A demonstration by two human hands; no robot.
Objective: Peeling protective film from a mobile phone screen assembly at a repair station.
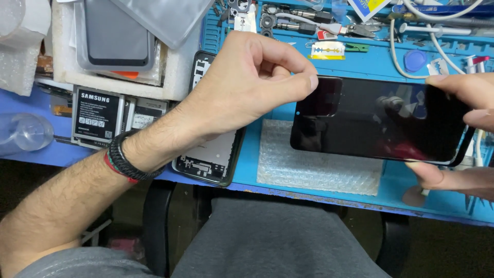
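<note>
Head view: my right hand (458,134) clamps the black phone panel (378,121) by its end, above the bubble wrap (319,167) near the bench's front edge; my left hand (252,85) pinches its corner, perhaps a film. A jerk could crack the glass

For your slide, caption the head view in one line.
Left hand pinches the corner of a black phone screen panel steadied by the right hand above bubble wrap.

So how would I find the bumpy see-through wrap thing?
Start at the blue work mat covering the bench. Near its front edge, just below the black glossy phone screen held in both hands, lies a rectangular sheet of clear bubble wrap. It alone is flat, pale and dimpled.
</note>
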